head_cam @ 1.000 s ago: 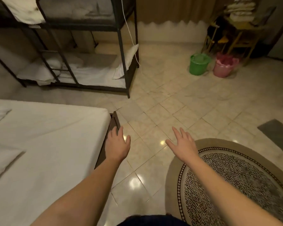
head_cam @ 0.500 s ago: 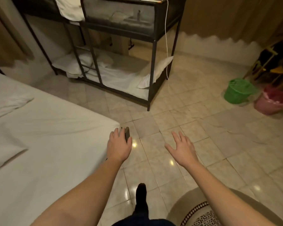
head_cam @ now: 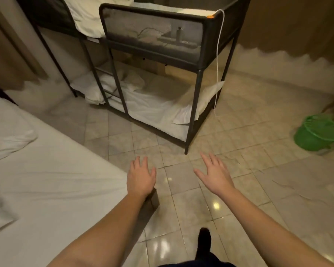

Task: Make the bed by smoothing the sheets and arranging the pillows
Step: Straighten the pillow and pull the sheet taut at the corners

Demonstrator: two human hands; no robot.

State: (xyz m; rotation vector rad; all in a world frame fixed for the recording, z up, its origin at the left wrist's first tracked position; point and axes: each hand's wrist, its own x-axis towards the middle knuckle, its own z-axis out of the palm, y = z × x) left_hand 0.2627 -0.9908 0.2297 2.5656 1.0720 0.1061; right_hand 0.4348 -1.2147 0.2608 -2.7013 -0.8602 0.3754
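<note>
Left hand: palm down, fingers straight and slightly spread, holding nothing; it hovers at the near corner of the bed, forearm stretched out along the bed's right edge.
Right hand: palm down, fingers fanned apart, thumb out to the side, empty; it is to the right of the bed, over the floor.
Contact: whether the left hand touches the sheet cannot be told.
Sheet: white, spread across the bed, with shallow creases.
Pillow: white and rumpled, on the far left part of the bed; a second pale edge shows lower down at the frame's border.
Bed base: dark corner just under the left wrist.
Tiled floor: glossy beige squares right of the bed, with glints of light.
Foot: dark-clad, on the tiles right of the bed.
Bunk bed: black metal frame beyond the bed, white bedding on both levels.
Cord: white, hanging down the bunk's corner post.
Tag: small and white on the bunk rail, too small to read.
Bucket: green, far right of the bed.
Curtain: brown, scalloped hem, on the wall beyond the bed.
</note>
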